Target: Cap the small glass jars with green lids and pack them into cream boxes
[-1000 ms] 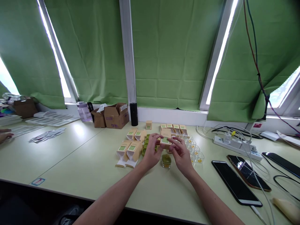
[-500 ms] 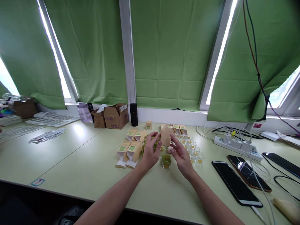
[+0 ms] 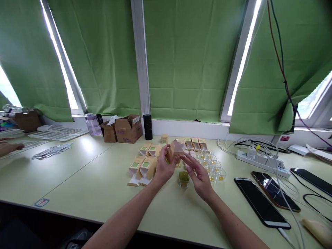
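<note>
A small kraft-paper box (image 3: 177, 147) is in my left hand (image 3: 164, 166), its fingers wrapped round the left side. The box is tilted with its white inside and opened flaps showing. My right hand (image 3: 200, 177) has its fingers stretched out, the fingertips at the box's lower right edge. Below the hands stands a square glass jar with a green top (image 3: 184, 177). To the left are several kraft boxes with green labels (image 3: 147, 166), their flaps open. On the right, clear glass cups with yellow contents (image 3: 211, 166) stand grouped. Green items behind my left hand are mostly hidden.
At the back are more open kraft boxes (image 3: 195, 144), one closed small box (image 3: 164, 138), a cardboard carton (image 3: 129, 129) and a black cylinder (image 3: 148, 127). Phones (image 3: 261, 202), cables and a power strip (image 3: 263, 162) lie right. Another person's hand (image 3: 9, 148) is far left.
The box has turned from a flat-looking panel to show its open white inside, moving slightly left. My right hand has shifted left, its fingers straighter. The other person's hand has come further into view.
</note>
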`<state>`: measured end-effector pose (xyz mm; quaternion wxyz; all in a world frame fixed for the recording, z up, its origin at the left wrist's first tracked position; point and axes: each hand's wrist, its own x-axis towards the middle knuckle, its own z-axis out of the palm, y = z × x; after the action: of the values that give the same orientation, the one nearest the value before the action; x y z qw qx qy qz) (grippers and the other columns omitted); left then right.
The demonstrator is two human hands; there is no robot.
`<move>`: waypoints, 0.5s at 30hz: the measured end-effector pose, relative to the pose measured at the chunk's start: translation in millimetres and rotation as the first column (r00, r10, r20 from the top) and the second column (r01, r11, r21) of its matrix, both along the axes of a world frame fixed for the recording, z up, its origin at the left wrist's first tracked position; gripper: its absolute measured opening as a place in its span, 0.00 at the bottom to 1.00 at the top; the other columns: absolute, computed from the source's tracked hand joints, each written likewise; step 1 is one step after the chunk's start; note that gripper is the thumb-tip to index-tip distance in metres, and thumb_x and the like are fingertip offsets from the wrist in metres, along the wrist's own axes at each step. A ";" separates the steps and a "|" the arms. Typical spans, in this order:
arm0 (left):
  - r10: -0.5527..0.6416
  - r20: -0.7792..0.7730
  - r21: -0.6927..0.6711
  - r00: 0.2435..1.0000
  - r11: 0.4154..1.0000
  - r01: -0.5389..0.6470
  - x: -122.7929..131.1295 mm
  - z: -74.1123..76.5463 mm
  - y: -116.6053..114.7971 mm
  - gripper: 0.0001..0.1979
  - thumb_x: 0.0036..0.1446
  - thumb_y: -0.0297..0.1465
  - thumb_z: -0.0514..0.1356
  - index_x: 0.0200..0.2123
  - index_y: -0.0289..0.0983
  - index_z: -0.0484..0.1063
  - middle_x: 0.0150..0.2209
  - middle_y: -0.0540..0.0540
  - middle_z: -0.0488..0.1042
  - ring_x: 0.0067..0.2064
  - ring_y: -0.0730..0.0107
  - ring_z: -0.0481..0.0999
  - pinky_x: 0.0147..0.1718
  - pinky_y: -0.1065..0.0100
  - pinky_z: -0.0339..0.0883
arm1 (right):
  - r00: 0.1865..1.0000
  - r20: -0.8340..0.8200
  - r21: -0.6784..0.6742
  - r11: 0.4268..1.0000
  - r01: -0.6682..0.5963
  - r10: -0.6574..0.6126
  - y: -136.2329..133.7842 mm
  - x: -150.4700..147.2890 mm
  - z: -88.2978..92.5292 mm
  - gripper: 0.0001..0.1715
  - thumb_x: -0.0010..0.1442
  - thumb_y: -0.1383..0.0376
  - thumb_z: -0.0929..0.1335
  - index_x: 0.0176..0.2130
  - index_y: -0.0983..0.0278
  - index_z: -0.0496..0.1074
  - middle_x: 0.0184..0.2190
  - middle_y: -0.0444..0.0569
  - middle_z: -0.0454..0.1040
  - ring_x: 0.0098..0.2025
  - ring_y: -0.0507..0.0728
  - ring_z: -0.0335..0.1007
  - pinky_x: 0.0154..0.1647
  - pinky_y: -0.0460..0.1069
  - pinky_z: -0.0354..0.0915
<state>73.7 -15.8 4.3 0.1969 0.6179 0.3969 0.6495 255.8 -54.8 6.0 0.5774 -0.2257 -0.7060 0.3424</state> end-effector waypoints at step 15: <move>-0.356 0.117 -0.356 0.927 0.856 0.374 -25.3 26.4 2.1 0.27 0.46 0.35 0.74 0.48 0.39 0.69 0.50 0.42 0.76 0.52 0.54 0.78 0.45 0.60 0.74 | 0.600 0.701 0.319 0.922 0.220 -0.385 14.3 22.4 2.1 0.17 0.51 0.64 0.78 0.42 0.55 0.80 0.37 0.50 0.82 0.47 0.68 0.73 0.52 0.63 0.62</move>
<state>48.4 -13.7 30.7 0.4391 0.6178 0.3837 0.5275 278.2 -40.5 8.1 0.3023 -0.4047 -0.8620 0.0421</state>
